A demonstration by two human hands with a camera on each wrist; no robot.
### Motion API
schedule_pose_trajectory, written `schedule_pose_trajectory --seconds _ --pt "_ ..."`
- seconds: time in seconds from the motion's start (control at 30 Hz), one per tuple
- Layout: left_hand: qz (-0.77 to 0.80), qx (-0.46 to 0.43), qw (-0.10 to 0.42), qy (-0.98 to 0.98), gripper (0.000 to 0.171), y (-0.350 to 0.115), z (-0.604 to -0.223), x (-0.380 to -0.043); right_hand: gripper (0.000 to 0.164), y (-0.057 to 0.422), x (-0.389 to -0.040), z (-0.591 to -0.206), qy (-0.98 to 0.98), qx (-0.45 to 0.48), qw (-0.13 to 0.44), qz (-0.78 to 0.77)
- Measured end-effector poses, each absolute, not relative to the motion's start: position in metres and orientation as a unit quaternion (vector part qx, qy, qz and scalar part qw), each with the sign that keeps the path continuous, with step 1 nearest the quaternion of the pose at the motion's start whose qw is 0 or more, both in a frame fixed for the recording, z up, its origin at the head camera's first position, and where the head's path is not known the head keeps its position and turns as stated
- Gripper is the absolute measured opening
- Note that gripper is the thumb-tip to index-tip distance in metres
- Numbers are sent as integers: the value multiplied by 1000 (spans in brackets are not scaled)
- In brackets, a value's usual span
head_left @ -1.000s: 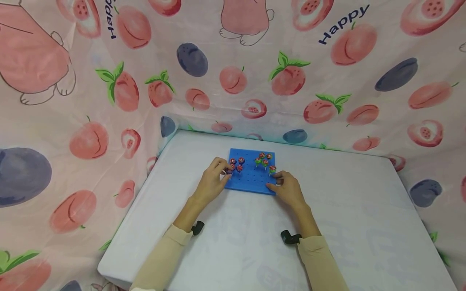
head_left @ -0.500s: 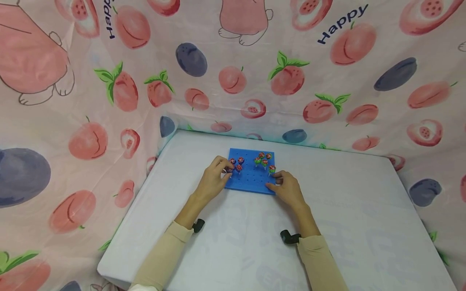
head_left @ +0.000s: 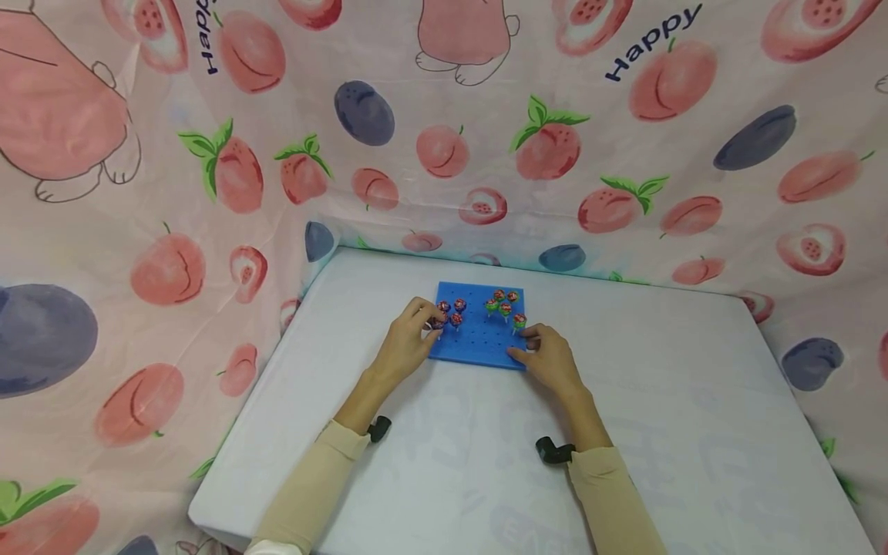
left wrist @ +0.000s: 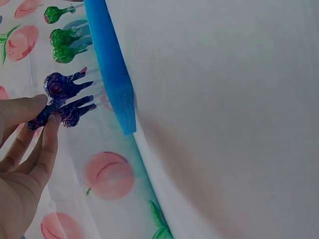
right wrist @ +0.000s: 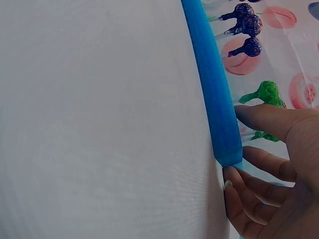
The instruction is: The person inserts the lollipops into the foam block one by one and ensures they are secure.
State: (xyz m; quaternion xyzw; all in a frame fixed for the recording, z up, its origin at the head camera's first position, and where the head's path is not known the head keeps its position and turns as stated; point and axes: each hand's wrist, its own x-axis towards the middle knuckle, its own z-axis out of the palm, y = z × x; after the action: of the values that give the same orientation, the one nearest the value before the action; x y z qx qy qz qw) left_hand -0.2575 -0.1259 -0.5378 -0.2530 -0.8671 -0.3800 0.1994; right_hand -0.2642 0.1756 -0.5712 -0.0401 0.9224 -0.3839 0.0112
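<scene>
Lollipops stand upright on their sticks in a blue foam board (head_left: pixel 479 354) with rows of holes. Purple-wrapped lollipops (head_left: pixel 460 306) are grouped at its left, green-wrapped lollipops (head_left: pixel 505 310) at its right. My left hand (head_left: pixel 405 338) pinches the head of a purple lollipop (left wrist: pixel 36 120) at the board's left side, between thumb and fingers; its stick is mostly hidden. My right hand (head_left: pixel 549 358) holds the board's near right corner. In the right wrist view, that thumb (right wrist: pixel 256 115) lies against the board and the other fingers reach round the corner, close to a green lollipop (right wrist: pixel 268 93).
The board lies on a white-covered table (head_left: pixel 444 447), towards its back edge. A fruit-printed curtain (head_left: pixel 444 108) hangs behind and along the left. Each wrist carries a dark camera mount (head_left: pixel 553 452).
Both hands stay nearly where they were. The left hand's fingers have shifted very slightly at the purple lollipop, and the board keeps its place.
</scene>
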Motion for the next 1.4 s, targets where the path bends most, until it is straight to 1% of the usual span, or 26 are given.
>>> schedule_pose_trajectory --seconds 0.5,0.83,1.1,1.2,1.4 --pt "-379 -238 175 -877 27 -125 -538 -259 48 177 -264 -571 923 -40 11 -383" --pt "-376 -225 134 -889 23 -124 -540 -259 48 177 -263 -570 923 -43 6 -383" --pt "-383 -226 121 -887 23 -121 -540 -258 48 178 -262 -569 921 -41 7 -388" --pt "-373 -226 124 -891 22 -121 -540 -258 48 178 -262 -569 919 -39 7 -391" --pt "-328 -228 161 -903 21 -123 -539 -257 49 176 -264 -570 921 -38 13 -387"
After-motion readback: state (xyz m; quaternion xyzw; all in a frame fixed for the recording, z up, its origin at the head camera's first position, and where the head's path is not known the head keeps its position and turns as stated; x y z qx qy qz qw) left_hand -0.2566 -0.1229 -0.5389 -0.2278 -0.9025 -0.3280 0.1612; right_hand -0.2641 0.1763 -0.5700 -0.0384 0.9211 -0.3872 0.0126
